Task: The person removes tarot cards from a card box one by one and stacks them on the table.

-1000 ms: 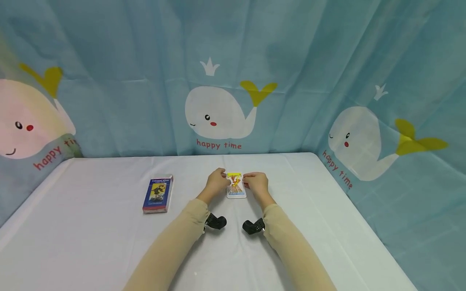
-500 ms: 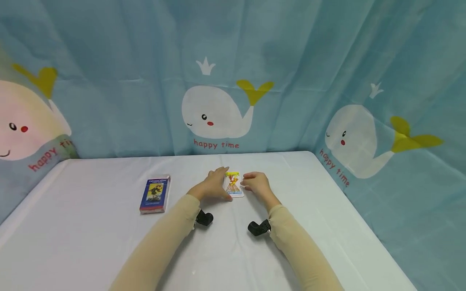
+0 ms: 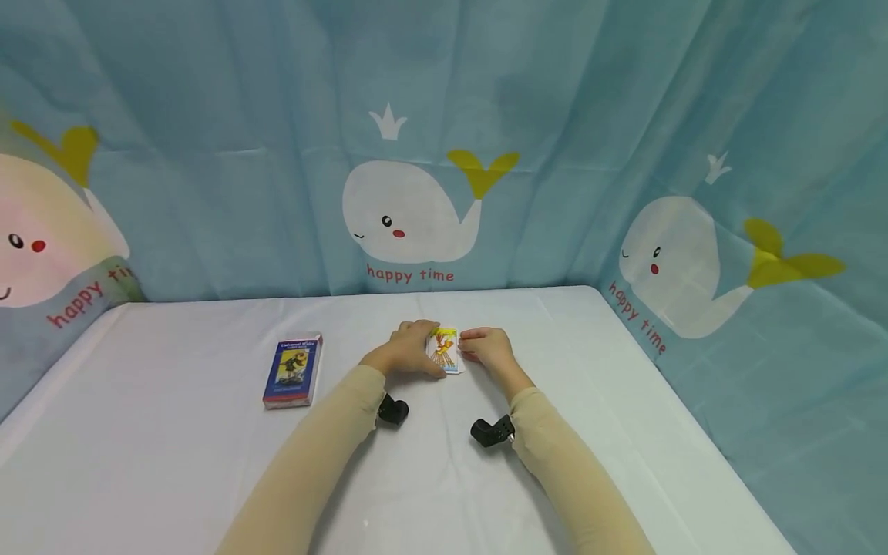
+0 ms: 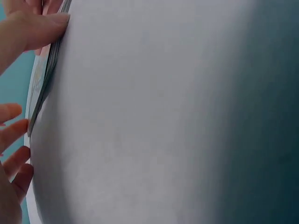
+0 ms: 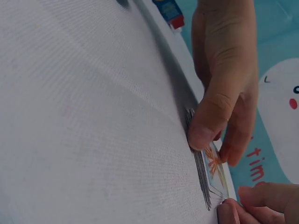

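A stack of tarot cards (image 3: 444, 351) lies face up on the white table, its top card showing crossed rods in orange and yellow. My left hand (image 3: 409, 349) grips it from the left, thumb at the near edge, fingers at the far edge. At the right end my right hand (image 3: 489, 349) pinches the cards with bent fingers. Seen in the right wrist view, the card edges (image 5: 201, 172) slant apart, and the left thumb (image 5: 203, 133) presses their near side. The left wrist view catches digits of both hands around the stack (image 4: 44, 79).
A blue and red tarot card box (image 3: 293, 370) lies on the white tablecloth (image 3: 173, 462), left of the hands. Behind and to the right hangs a blue curtain (image 3: 229, 216) with whales. A small black camera sits at each wrist, above the cloth.
From holding the stack's left side, my left hand has spread to its near and far edges. My right hand drew slightly away, then came back to the right end; lower cards now stick out there.
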Tool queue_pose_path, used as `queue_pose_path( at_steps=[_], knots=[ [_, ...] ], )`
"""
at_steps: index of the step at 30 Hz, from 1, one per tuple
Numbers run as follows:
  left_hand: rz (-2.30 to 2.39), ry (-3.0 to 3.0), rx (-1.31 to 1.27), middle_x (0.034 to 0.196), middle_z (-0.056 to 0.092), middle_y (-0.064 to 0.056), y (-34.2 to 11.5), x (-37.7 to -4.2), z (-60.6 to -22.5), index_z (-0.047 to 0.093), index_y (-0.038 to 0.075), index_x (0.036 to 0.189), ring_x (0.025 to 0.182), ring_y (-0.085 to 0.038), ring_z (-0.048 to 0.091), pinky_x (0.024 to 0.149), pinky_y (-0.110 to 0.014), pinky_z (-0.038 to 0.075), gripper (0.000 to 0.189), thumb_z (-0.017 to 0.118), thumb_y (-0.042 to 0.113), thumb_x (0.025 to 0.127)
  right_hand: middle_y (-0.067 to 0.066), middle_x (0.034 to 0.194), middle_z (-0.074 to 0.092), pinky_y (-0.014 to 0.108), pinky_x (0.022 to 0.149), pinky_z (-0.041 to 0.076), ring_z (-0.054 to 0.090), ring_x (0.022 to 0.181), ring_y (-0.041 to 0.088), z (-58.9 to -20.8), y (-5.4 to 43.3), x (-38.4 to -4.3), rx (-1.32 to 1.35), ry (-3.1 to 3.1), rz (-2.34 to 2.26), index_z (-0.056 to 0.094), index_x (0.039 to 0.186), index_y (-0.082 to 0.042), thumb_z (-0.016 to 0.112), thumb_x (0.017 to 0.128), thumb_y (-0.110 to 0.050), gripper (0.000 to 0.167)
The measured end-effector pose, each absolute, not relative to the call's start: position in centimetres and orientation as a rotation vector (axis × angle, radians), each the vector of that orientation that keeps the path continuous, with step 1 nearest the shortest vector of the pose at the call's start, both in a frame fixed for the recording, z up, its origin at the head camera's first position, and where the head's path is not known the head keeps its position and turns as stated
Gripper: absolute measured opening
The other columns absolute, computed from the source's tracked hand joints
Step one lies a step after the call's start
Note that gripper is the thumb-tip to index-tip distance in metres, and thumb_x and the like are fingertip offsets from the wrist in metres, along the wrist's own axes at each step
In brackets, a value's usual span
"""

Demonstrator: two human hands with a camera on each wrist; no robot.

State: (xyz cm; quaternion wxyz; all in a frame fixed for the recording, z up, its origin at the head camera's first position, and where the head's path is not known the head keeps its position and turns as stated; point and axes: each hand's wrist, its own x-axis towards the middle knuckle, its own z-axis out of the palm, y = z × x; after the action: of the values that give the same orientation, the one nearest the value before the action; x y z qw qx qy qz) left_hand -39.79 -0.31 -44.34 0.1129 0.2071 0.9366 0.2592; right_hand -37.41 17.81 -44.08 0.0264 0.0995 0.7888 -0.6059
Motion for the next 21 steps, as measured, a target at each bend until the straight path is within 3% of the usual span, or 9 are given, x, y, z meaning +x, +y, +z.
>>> queue_pose_path(
  at_steps=[7, 11, 16, 21],
  knots=[
    [0.743, 2.815, 0.608, 0.154, 0.042, -0.014, 0.6, -39.5, -44.5, 0.039, 0.005, 0.151, 0.139, -0.037, 0.035, 0.115, -0.054, 0.028, 0.103, 0.086, 0.05, 0.07, 0.017, 0.096, 0.073, 0.028, 0.076, 0.059, 0.069, 0.079, 0.014, -43.9, 17.9, -36.9, 0.328, 2.442, -1.934, 0.072, 0.098, 0.009, 0.068, 0.084, 0.004, 0.016],
    [0.828, 2.795, 0.535, 0.157, 0.036, -0.017, 0.7, -39.1, -44.7, 0.036, 0.005, 0.153, 0.142, -0.038, 0.033, 0.117, -0.053, 0.029, 0.105, 0.087, 0.045, 0.071, 0.019, 0.1, 0.072, 0.028, 0.077, 0.059, 0.069, 0.08, 0.014, -44.2, 17.8, -36.6, 0.372, 2.443, -1.921, 0.072, 0.102, 0.009, 0.068, 0.085, 0.004, 0.018],
    [1.201, 2.725, 0.209, 0.15, 0.043, -0.025, 0.7, -38.6, -44.2, 0.032, -0.003, 0.151, 0.139, -0.041, 0.042, 0.114, -0.05, 0.037, 0.091, 0.08, 0.03, 0.081, 0.02, 0.106, 0.072, 0.025, 0.074, 0.059, 0.068, 0.078, 0.01, -44.1, 17.6, -36.7, 0.405, 2.468, -1.906, 0.071, 0.107, 0.008, 0.067, 0.088, 0.001, 0.021],
    [1.37, 2.604, 0.061, 0.145, 0.05, -0.023, 0.8, -38.2, -43.9, 0.034, -0.005, 0.149, 0.127, -0.035, 0.055, 0.107, -0.046, 0.044, 0.074, 0.067, 0.024, 0.09, 0.021, 0.105, 0.072, 0.028, 0.076, 0.059, 0.067, 0.08, 0.011, -44.3, 17.6, -36.8, 0.391, 2.439, -1.933, 0.07, 0.109, 0.009, 0.065, 0.089, 0.003, 0.022]
  ],
)
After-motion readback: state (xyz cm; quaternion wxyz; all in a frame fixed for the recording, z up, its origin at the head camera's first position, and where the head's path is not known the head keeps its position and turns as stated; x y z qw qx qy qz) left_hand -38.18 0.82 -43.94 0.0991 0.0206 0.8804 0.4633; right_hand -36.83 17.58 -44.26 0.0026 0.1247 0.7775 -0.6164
